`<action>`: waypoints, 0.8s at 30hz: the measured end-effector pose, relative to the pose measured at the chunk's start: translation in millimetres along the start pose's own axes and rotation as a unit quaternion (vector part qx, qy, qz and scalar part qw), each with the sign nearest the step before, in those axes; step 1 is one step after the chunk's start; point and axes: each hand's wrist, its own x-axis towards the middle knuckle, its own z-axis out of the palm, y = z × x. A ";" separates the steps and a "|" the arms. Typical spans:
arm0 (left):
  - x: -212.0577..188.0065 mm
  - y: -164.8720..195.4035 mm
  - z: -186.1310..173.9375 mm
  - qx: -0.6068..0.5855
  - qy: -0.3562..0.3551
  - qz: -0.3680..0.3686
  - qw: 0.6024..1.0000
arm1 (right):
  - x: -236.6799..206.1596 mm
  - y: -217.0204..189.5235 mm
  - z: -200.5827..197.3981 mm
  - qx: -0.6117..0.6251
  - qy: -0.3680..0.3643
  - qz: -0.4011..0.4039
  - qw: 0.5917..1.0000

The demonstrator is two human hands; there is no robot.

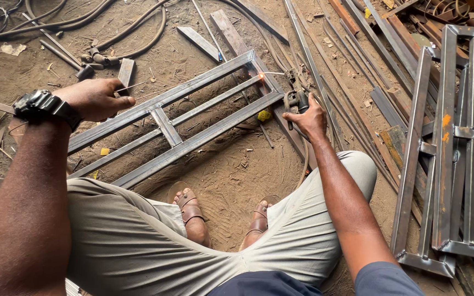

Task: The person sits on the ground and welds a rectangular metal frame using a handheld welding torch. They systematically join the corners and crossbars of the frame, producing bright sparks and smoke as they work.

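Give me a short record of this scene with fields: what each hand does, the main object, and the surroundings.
Left hand: closed, holds a thin rod, rests by the frame's upper rail
Right hand: grips an electrode holder
Electrode tip: glowing at the frame's far corner
Main object: long metal frame, lying on the sandy ground
Surroundings: second metal frame at right, hoses at upper left

I see the steel frame (176, 129) lying slantwise across the middle of the picture, on the dirt floor (231, 186). My left hand (97, 97) rests at its left end, my right hand (306, 118) holds the electrode holder (297, 100) at its right end. A second frame (451, 148) lies at the right edge, hoses (133, 27) in the upper left.
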 end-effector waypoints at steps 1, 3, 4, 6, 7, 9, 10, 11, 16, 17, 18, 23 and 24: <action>0.3 0.0 -0.4 0.009 0.003 0.000 1.000 | 0.7 0.0 1.0 -0.004 0.012 -0.023 1.000; 1.3 -0.8 -0.6 -0.011 0.001 0.003 1.000 | 1.7 0.9 2.2 -0.008 0.005 -0.015 1.000; 2.0 -1.2 -0.5 -0.022 0.000 0.004 1.000 | 1.9 1.2 2.6 -0.011 0.001 -0.010 1.000; 3.7 -2.0 -0.6 -0.011 0.004 0.005 1.000 | 2.1 1.1 3.0 -0.008 0.008 -0.021 1.000; 4.4 -2.2 -0.7 -0.005 0.006 0.005 1.000 | 2.2 0.9 3.1 -0.007 0.011 -0.026 1.000; 4.7 -2.3 0.9 -0.020 0.000 -0.001 1.000 | 2.0 1.6 2.7 -0.001 -0.002 -0.011 1.000; 4.6 -2.4 1.1 -0.027 -0.003 -0.003 1.000 | 2.1 1.2 2.7 0.003 -0.009 -0.004 1.000; 4.1 -2.2 1.5 -0.021 -0.002 -0.005 1.000 | 2.1 1.0 2.7 -0.002 -0.008 -0.005 1.000; 0.0 0.7 1.0 -0.016 -0.001 -0.016 1.000 | 2.3 0.8 4.0 -0.008 -0.011 0.004 1.000; -0.6 1.4 0.6 -0.012 0.000 -0.015 1.000 | 2.3 1.0 4.0 -0.006 -0.011 0.002 1.000; -0.8 2.1 0.3 -0.007 0.001 -0.013 1.000 | 2.1 1.5 4.0 -0.004 -0.011 -0.001 1.000; 2.6 2.2 0.3 0.027 0.009 -0.015 0.999 | 1.5 1.3 3.4 -0.009 -0.012 -0.003 1.000; 3.5 1.2 1.0 0.030 0.013 -0.012 0.999 | 1.1 0.8 3.5 -0.011 -0.014 0.000 1.000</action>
